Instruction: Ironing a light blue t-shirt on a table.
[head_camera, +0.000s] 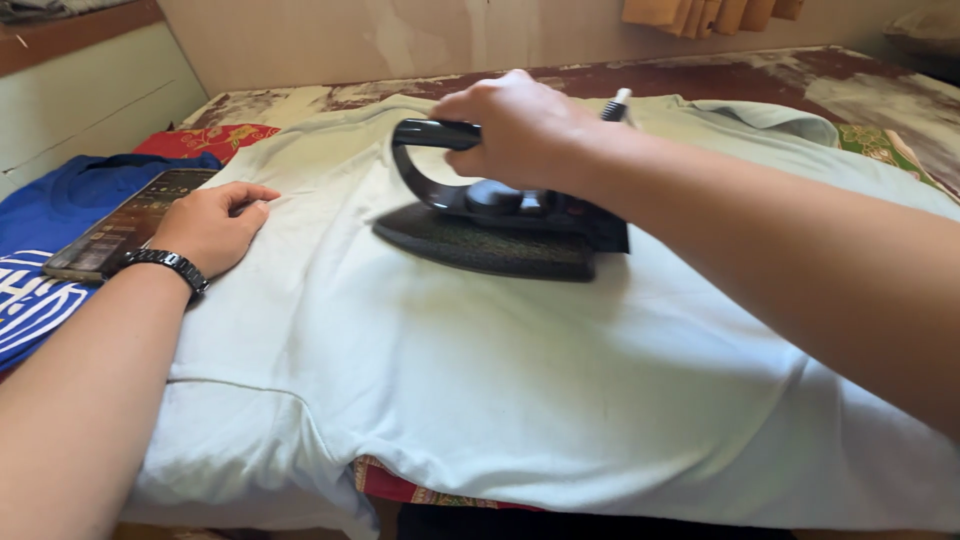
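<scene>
With the right hand (520, 125) clamped on the iron (495, 215), glide slowly while the flat, open left hand (215, 225) tensions the shirt (480, 370).

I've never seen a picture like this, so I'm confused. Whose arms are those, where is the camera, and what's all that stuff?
The camera sits on a person's head and looks down, so you see that person's own two arms. The right hand grips the handle of a black iron that rests flat on a pale T-shirt. The left hand, with a black watch on its wrist, presses the shirt's edge flat. Beside it lies a phone on blue clothing. Everything is spread over a padded surface with red patterned cloth underneath.
</scene>
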